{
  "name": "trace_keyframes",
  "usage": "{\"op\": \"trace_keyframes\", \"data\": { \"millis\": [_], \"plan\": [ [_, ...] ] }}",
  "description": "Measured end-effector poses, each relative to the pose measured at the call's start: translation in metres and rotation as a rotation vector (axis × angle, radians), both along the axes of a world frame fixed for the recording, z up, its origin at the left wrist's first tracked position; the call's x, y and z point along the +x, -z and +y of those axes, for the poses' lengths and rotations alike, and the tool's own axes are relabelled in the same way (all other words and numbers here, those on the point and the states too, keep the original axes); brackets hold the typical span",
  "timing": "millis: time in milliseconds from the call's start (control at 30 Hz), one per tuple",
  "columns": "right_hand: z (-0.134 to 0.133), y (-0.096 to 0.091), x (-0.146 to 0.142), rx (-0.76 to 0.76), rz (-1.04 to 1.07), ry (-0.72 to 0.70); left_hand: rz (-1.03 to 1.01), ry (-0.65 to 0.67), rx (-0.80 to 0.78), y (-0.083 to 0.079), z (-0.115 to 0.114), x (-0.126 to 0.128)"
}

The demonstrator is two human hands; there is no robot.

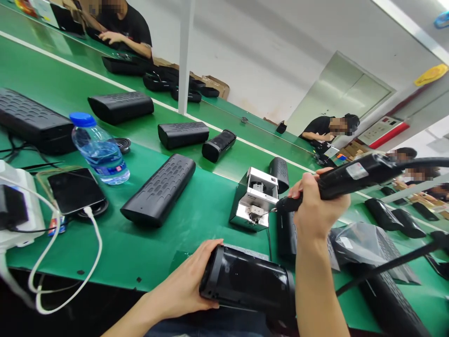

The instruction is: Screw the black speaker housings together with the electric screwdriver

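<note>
Running off-frame: black screwdriver cable (426, 163)

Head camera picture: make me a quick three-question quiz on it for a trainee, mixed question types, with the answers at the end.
1. What does the right hand hold: (a) a cardboard box, (b) a corded black tool, (c) a pen?
2. True or false: the left hand is holding the water bottle.
3. Fill in the colour: the tool's tip points toward the ____ machine.

Key:
1. b.
2. False; it grips a black casing.
3. Silver.
</note>
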State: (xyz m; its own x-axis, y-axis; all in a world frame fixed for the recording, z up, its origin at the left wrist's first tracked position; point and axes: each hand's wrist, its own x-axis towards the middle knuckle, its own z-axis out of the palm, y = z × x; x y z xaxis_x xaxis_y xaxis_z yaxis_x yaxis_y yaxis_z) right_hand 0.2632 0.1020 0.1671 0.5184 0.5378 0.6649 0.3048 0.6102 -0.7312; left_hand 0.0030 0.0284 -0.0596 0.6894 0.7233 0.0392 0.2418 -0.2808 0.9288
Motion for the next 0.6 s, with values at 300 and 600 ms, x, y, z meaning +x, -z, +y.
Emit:
{"op": "trace_keyframes", "data": {
  "millis": [300,600],
  "plan": [
    [0.000,0.003,-0.005,-0.063,0.014,0.028,-0.034,0.004,0.034,0.001,-0.001,-0.002],
    [-0.044,-0.024,-0.041,-0.080,0.077,-0.047,-0.100,0.010,0.107,0.003,-0.002,0.002]
  ]
}}
